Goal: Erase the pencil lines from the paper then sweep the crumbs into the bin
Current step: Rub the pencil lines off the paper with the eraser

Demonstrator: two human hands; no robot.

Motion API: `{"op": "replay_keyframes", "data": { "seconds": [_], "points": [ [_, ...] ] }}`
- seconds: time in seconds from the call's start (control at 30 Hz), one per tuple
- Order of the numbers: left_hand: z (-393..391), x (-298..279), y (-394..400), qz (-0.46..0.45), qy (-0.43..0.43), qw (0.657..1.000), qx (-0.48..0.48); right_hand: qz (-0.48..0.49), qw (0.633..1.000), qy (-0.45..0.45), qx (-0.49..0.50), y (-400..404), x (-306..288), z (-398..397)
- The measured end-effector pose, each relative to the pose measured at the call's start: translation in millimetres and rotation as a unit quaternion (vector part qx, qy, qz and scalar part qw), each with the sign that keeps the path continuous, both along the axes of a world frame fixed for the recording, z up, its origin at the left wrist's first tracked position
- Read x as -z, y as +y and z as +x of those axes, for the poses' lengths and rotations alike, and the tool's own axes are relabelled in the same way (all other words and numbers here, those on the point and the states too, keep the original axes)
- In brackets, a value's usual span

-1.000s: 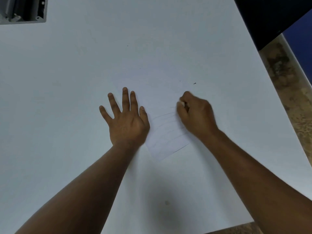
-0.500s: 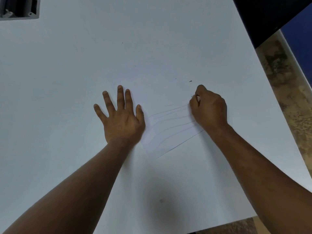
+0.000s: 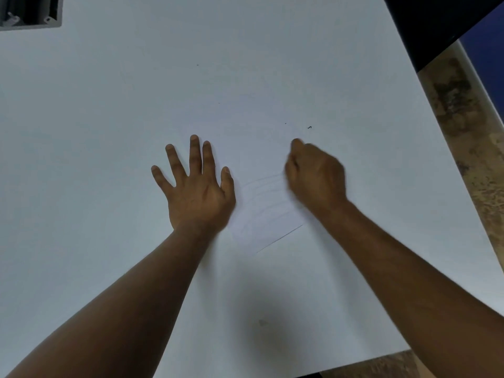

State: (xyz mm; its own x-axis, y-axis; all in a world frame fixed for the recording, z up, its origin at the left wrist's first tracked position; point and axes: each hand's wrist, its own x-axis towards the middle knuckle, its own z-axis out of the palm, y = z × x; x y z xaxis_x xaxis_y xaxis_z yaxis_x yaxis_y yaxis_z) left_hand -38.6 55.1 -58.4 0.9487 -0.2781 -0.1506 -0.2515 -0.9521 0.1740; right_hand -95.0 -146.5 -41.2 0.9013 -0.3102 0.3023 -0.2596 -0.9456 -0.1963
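— Left hand, spread flat with straight fingers, pressed on the left margin of the thin white paper sheet. Right hand, fingers curled tight, blurred, low over the sheet's right side.

— Holding an eraser?

— Could not tell; nothing visible between the curled fingers. Presumably pinched one, judging by the task.

— And where lay the sheet?

— Flat on the pale white table, between the two hands, turned at an angle. Faint curved grey pencil lines crossed it, hard to make out.

— How would it have handled?

— Light, limp and easily creased, by the look of it. Slid readily on that smooth top, most likely, hence the flat palm as an anchor. Best pinned close beside the rubbed patch, and stroked away from the holding hand, lest the sheet buckle or tear.

— Crumbs?

— Small dark speck just beyond the right hand; another tinier one near it. Grey open-topped container sat well apart at the far left corner, possibly the bin.
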Motion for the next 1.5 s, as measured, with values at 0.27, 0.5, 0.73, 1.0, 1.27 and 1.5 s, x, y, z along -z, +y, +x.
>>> {"op": "replay_keyframes", "data": {
  "seconds": [0.27, 0.5, 0.73, 1.0, 1.27, 1.5],
  "points": [
    [1.1, 1.7, 0.1, -0.002, 0.003, 1.0, -0.003, 0.103, 0.995, 0.001, 0.019, -16.0, -14.0, 3.5],
    [1.7, 2.3, -0.1, -0.003, 0.0, 1.0, -0.001, 0.153, 0.979, -0.04, -0.13, 47.3, -12.5, 13.4],
    [1.1, 2.7, -0.6, 0.001, 0.001, 1.0, -0.003, 0.032, 0.985, 0.016, -0.168, 28.3, -2.8, 36.0],
    [1.5, 1.8, -1.0, -0.001, 0.008, 1.0, -0.002, 0.071, 0.991, -0.004, -0.117, -16.6, -14.9, 65.9],
    [2.6, 3.3, -1.1, 0.003, 0.008, 1.0, 0.0, 0.05, 0.948, 0.059, -0.308, 35.5, -8.3, 43.9],
    [2.6, 1.0, -1.2, 0.001, 0.015, 1.0, 0.003, 0.009, 0.987, 0.03, -0.157, -27.8, -17.6, 100.5]
  ]
}}
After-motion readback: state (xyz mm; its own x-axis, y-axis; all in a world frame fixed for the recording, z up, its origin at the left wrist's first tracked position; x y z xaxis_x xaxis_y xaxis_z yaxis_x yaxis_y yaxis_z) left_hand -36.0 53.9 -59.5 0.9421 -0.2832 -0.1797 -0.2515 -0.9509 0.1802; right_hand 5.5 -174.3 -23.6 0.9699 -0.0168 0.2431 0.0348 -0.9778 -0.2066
